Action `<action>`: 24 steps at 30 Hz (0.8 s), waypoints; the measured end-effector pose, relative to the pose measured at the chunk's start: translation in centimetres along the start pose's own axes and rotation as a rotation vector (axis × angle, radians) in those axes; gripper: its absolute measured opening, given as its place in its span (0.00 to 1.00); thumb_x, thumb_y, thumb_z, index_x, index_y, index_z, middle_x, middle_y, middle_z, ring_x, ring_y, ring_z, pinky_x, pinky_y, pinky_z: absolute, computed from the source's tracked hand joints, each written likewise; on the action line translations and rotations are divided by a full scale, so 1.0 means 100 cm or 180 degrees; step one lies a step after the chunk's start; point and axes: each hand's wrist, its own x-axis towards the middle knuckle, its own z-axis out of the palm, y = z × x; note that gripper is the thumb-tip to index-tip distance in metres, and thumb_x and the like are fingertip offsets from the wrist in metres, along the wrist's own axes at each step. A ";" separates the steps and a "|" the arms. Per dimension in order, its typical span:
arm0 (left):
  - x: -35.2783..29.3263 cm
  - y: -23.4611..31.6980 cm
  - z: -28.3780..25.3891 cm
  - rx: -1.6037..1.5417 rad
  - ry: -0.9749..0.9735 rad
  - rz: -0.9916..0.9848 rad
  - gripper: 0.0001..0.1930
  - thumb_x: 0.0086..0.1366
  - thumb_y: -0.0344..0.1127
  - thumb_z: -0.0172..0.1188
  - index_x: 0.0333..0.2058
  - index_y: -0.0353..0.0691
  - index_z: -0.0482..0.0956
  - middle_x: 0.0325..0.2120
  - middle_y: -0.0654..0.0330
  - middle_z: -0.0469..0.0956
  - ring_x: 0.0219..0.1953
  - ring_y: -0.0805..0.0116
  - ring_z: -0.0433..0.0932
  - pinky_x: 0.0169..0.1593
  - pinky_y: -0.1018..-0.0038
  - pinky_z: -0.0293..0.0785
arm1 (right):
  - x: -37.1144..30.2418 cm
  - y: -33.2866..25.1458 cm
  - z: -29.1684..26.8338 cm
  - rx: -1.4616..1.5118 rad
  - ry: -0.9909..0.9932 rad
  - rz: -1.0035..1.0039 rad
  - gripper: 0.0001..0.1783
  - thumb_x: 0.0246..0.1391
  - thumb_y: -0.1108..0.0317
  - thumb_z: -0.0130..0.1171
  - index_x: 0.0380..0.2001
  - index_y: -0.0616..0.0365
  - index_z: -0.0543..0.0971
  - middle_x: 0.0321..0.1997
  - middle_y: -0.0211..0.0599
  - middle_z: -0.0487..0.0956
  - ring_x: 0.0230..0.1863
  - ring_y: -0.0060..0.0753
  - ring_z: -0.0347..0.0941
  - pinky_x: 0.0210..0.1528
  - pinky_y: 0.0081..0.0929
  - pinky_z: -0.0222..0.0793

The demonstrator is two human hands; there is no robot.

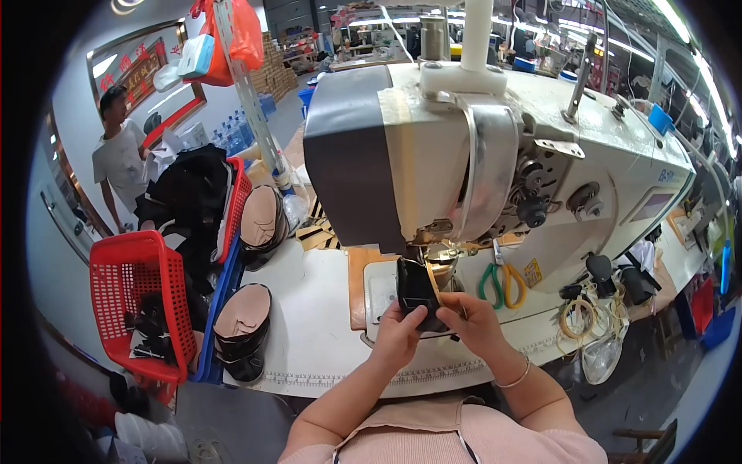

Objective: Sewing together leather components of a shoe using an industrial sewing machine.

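Observation:
A black shoe upper (417,284) with a tan edge stands under the needle area of a large white and grey sewing machine (437,166). My left hand (398,336) grips its near left side, thumb laid across the black surface. Closed on its near right edge, my right hand (468,319) pinches with thumb and fingers. The needle tip is hard to make out behind the upper. To the right of my hands, against the machine base, lie scissors (495,284) with one green and one yellow handle.
Stacked shoe uppers with beige linings (243,313) sit on the white table (301,309) at left. Beyond them are a red basket (139,301) and black pieces (185,189). Cords and a tape roll (576,319) lie right. A person (116,162) stands far left.

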 end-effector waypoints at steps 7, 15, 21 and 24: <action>-0.006 0.013 0.004 0.0275 -0.0244 0.0042 0.11 0.61 0.26 0.52 0.43 0.37 0.70 0.36 0.62 0.76 0.36 0.77 0.76 0.37 0.82 0.72 | -0.016 0.007 -0.033 -0.1821 0.0829 -0.1480 0.24 0.40 0.69 0.64 0.45 0.56 0.74 0.26 0.32 0.70 0.29 0.30 0.68 0.27 0.22 0.65; -0.010 0.017 0.013 0.0284 -0.0143 0.0020 0.10 0.62 0.28 0.52 0.43 0.36 0.69 0.38 0.60 0.75 0.38 0.75 0.76 0.39 0.81 0.72 | -0.001 0.002 -0.017 -0.2946 0.0631 -0.2827 0.17 0.46 0.68 0.59 0.42 0.57 0.74 0.31 0.36 0.70 0.27 0.36 0.66 0.29 0.26 0.65; -0.002 0.015 -0.002 0.0316 -0.0025 0.0095 0.09 0.60 0.28 0.55 0.39 0.36 0.71 0.33 0.62 0.77 0.33 0.76 0.76 0.37 0.82 0.71 | 0.019 0.018 -0.011 -0.0944 0.0464 -0.1999 0.13 0.43 0.70 0.63 0.34 0.60 0.73 0.27 0.33 0.70 0.23 0.25 0.65 0.25 0.19 0.61; -0.001 0.017 -0.001 0.0786 0.0039 0.0410 0.08 0.58 0.27 0.58 0.37 0.35 0.72 0.31 0.62 0.77 0.32 0.78 0.74 0.36 0.83 0.70 | 0.008 0.020 -0.011 -0.0945 -0.0466 -0.1225 0.12 0.44 0.71 0.64 0.31 0.61 0.71 0.26 0.31 0.70 0.22 0.19 0.61 0.23 0.16 0.56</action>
